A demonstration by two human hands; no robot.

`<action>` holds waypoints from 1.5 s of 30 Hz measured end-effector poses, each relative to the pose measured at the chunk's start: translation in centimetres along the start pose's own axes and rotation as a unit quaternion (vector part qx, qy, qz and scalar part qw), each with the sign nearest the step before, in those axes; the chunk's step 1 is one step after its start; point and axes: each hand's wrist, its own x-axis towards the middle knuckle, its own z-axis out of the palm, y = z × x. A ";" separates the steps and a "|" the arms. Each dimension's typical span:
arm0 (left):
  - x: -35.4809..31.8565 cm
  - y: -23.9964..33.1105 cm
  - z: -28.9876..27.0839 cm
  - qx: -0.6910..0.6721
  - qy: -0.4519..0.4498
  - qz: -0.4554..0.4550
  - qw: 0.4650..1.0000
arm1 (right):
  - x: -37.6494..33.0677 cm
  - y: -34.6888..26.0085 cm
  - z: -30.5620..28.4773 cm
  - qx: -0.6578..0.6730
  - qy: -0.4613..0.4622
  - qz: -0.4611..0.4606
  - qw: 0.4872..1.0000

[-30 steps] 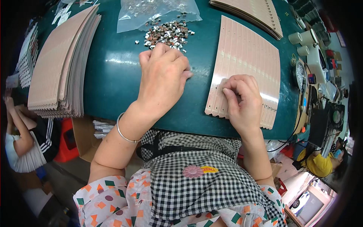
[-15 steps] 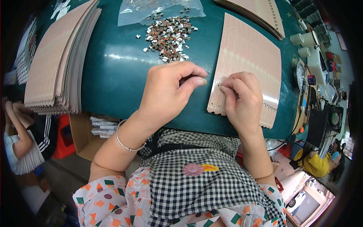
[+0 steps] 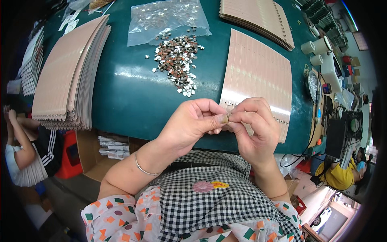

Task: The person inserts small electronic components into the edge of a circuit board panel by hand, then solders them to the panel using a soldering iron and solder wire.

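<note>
The left hand pinches thumb to forefinger, and the right hand meets it fingertip to fingertip over the near edge of the pink panel; a tiny metal part seems to sit between them, too small to tell which hand really grips it.

From the left: a tall stack of pink panels overhangs the green table. Next comes a loose heap of small metal parts, spilled just below a clear plastic bag holding more of the same. Right of the hands, white cups stand near the edge, contents not visible. Below the table, an open cardboard box holds pale bundled strips.

The likely slip: the part is so small that a loosened pinch would drop it into the lap or onto the floor.
</note>
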 end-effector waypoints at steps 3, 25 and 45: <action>-0.1 -0.2 -0.2 0.012 -0.005 -0.005 1.000 | -0.3 0.1 0.3 0.020 0.002 0.026 0.999; 0.1 -1.3 -2.9 0.566 0.107 0.392 0.717 | 0.3 2.9 2.3 -0.127 -0.070 0.124 0.982; 0.2 -0.5 -2.1 0.584 0.097 0.394 0.703 | 1.2 2.6 2.3 -0.218 -0.072 0.050 0.972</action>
